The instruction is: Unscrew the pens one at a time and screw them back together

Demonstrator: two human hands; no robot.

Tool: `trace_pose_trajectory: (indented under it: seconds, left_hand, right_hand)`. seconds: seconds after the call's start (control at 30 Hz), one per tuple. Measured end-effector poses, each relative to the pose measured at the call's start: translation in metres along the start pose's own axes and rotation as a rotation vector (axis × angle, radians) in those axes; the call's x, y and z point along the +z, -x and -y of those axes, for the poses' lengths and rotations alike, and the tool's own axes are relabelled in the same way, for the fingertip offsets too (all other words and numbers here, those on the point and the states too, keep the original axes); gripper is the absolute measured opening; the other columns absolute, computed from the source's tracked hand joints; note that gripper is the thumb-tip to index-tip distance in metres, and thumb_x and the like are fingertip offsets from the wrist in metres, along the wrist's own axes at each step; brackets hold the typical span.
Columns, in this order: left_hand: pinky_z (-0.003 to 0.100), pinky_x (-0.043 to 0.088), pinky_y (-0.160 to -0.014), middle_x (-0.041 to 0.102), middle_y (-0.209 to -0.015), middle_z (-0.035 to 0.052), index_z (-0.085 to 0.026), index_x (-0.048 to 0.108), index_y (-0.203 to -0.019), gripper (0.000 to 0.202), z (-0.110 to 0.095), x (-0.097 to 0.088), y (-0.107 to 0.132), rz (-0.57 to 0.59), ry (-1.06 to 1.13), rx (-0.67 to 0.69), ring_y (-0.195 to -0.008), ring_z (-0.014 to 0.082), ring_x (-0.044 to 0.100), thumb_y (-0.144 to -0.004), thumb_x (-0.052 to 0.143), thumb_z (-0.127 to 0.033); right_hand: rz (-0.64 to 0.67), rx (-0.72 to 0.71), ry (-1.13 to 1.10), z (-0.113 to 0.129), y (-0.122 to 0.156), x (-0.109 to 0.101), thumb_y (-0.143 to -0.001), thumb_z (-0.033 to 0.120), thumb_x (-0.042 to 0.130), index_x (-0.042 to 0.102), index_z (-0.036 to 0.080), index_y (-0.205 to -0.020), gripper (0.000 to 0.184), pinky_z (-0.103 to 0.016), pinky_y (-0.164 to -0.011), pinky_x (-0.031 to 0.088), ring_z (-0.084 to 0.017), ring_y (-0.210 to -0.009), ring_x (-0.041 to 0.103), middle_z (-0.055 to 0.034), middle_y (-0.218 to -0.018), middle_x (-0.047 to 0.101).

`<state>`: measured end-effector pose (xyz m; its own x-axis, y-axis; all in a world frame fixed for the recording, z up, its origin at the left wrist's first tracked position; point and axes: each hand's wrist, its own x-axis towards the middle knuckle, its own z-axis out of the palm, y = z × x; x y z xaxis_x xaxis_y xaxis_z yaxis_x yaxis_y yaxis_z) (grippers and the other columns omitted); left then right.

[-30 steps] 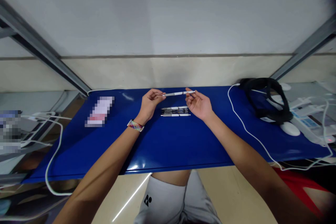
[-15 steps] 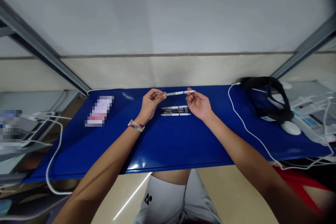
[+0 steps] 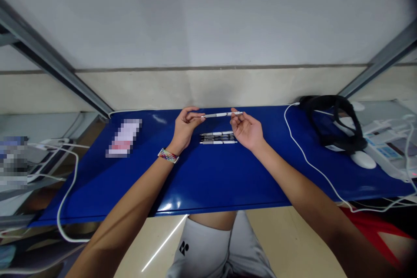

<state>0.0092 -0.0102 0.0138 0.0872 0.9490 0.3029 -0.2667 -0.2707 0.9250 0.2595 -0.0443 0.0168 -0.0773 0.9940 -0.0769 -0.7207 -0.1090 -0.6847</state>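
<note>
A white pen (image 3: 219,115) is held level above the blue table (image 3: 208,178), one end in each hand. My left hand (image 3: 184,127) pinches its left tip with closed fingers. The pen's right end is gripped by the thumb and fingertips of my right hand (image 3: 247,129). Just below the held pen, three more pens (image 3: 217,138) lie side by side on the table between my hands. A colourful band sits on my left wrist.
A blurred pink-and-white packet (image 3: 124,138) lies at the table's left. A black headset (image 3: 335,124) and a white cable (image 3: 309,160) are at the right, with a white mouse-like item (image 3: 363,159) and boxes beyond. Cables hang off the left edge.
Both hands have kept the pen in the same place; my left fingers have curled a little more around its tip. The view shifted slightly.
</note>
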Motion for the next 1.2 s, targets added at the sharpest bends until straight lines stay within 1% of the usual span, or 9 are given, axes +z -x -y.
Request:
trace_pose_trajectory:
  seconds: [0.1, 0.23, 0.37, 0.47, 0.63, 0.83, 0.97, 1.1, 1.2]
  left_hand:
    - [0.044, 0.061, -0.107, 0.083, -0.099, 0.0036, -0.025, 0.07, -0.115, 0.046, 0.001, 0.0, 0.0, 0.007, -0.014, 0.007, -0.115, 0.0256, 0.08, -0.078, 0.095, -0.03]
    - [0.042, 0.061, -0.106, 0.082, -0.097, 0.0034, -0.024, 0.072, -0.112, 0.042, 0.002, 0.001, 0.001, 0.013, -0.009, 0.013, -0.115, 0.0251, 0.08, -0.077, 0.096, -0.029]
    - [0.041, 0.061, -0.104, 0.083, -0.098, 0.0034, -0.024, 0.072, -0.109, 0.041, 0.002, 0.002, 0.001, 0.021, 0.001, 0.018, -0.112, 0.0243, 0.08, -0.076, 0.097, -0.028]
    - [0.042, 0.061, -0.105, 0.083, -0.098, 0.004, -0.023, 0.072, -0.108, 0.04, 0.003, 0.002, 0.001, 0.018, -0.019, 0.016, -0.112, 0.0248, 0.08, -0.077, 0.096, -0.03]
    - [0.045, 0.06, -0.107, 0.082, -0.097, 0.0043, -0.023, 0.071, -0.106, 0.04, 0.003, 0.0, 0.001, 0.011, -0.034, 0.014, -0.116, 0.027, 0.079, -0.077, 0.096, -0.031]
    - [0.044, 0.061, -0.106, 0.082, -0.096, 0.0047, -0.022, 0.071, -0.104, 0.039, 0.004, 0.0, 0.0, 0.012, -0.024, 0.013, -0.114, 0.0266, 0.08, -0.075, 0.097, -0.03]
    - [0.043, 0.061, -0.103, 0.082, -0.098, 0.0049, -0.022, 0.072, -0.103, 0.037, 0.008, -0.001, 0.0, 0.0, -0.038, 0.0, -0.112, 0.0257, 0.08, -0.075, 0.096, -0.03]
    - [0.043, 0.061, -0.104, 0.082, -0.097, 0.0046, -0.022, 0.072, -0.103, 0.038, 0.009, -0.003, -0.001, 0.006, -0.041, 0.007, -0.114, 0.0263, 0.08, -0.076, 0.096, -0.031]
    - [0.042, 0.061, -0.104, 0.082, -0.097, 0.0047, -0.022, 0.071, -0.103, 0.038, 0.01, -0.003, -0.001, 0.008, -0.037, 0.006, -0.114, 0.0264, 0.08, -0.076, 0.097, -0.031]
  right_hand:
    - [-0.043, 0.008, -0.01, -0.001, -0.002, -0.001, -0.094, 0.026, 0.067, 0.075, 0.019, -0.111, 0.02, -0.03, -0.086, 0.067, -0.017, -0.082, 0.073, -0.0056, -0.092, 0.077]
    - [-0.07, -0.004, -0.049, -0.004, -0.003, -0.002, -0.093, 0.025, 0.068, 0.075, 0.021, -0.108, 0.018, -0.031, -0.083, 0.069, -0.017, -0.081, 0.073, -0.0055, -0.092, 0.078]
    - [-0.063, -0.004, -0.041, -0.003, -0.001, -0.001, -0.092, 0.028, 0.067, 0.075, 0.02, -0.105, 0.017, -0.029, -0.081, 0.068, -0.017, -0.078, 0.072, -0.0057, -0.089, 0.076]
    - [-0.058, -0.01, -0.038, -0.003, 0.001, -0.001, -0.093, 0.035, 0.066, 0.075, 0.019, -0.108, 0.023, -0.03, -0.083, 0.068, -0.018, -0.083, 0.073, -0.0078, -0.092, 0.077]
    - [-0.008, -0.024, -0.013, -0.003, -0.001, -0.003, -0.09, 0.03, 0.074, 0.074, 0.021, -0.107, 0.02, -0.029, -0.082, 0.068, -0.017, -0.08, 0.071, -0.0048, -0.088, 0.076]
    - [-0.027, 0.002, -0.035, -0.002, -0.004, -0.007, -0.089, 0.027, 0.072, 0.075, 0.02, -0.107, 0.02, -0.03, -0.082, 0.069, -0.017, -0.081, 0.073, -0.0053, -0.09, 0.078]
    - [-0.005, -0.009, -0.034, -0.002, -0.005, -0.009, -0.091, 0.033, 0.072, 0.075, 0.02, -0.11, 0.023, -0.031, -0.085, 0.07, -0.018, -0.085, 0.075, -0.0061, -0.094, 0.079]
    - [-0.008, 0.005, -0.036, -0.003, -0.006, -0.01, -0.089, 0.026, 0.074, 0.075, 0.021, -0.109, 0.021, -0.03, -0.083, 0.07, -0.017, -0.081, 0.074, -0.0042, -0.09, 0.078]
    - [-0.021, 0.005, -0.084, -0.003, -0.006, -0.008, -0.092, 0.027, 0.071, 0.076, 0.02, -0.111, 0.021, -0.03, -0.082, 0.071, -0.017, -0.083, 0.076, -0.0059, -0.094, 0.08]
